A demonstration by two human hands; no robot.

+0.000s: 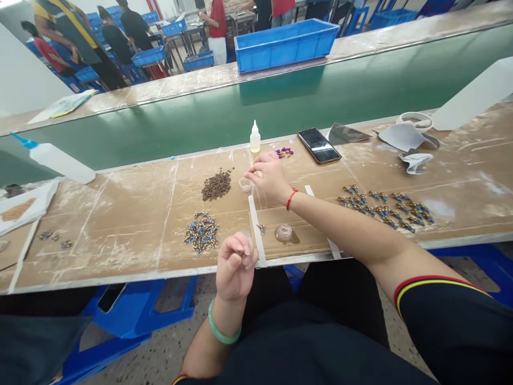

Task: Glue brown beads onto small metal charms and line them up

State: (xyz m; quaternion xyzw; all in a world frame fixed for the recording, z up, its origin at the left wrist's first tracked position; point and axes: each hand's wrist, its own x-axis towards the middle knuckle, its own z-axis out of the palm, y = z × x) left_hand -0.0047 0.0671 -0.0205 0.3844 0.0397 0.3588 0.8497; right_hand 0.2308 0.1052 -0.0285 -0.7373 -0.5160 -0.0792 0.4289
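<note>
My left hand (235,267) is raised at the table's front edge, its fingertips pinched round a small brown piece (239,252) like those in the brown pile. Farther back, my right hand (269,177) reaches over the table with thumb and fingers pressed together beside a small clear round dish (246,185); whatever they grip is too small to make out. Left of that dish lies the pile of small brown discs (217,185). A heap of small blue-and-gold parts (201,232) is nearer me. One single blue-and-gold part (262,228) lies beside a clear round lump (284,232).
Behind my right hand stand a small dropper bottle (255,138), purple-and-orange pieces (284,152) and a phone (319,145). Rows of blue-and-gold parts (387,207) lie under and beyond my right forearm. A blue crate (285,47) sits past the green conveyor belt (192,115); people work behind.
</note>
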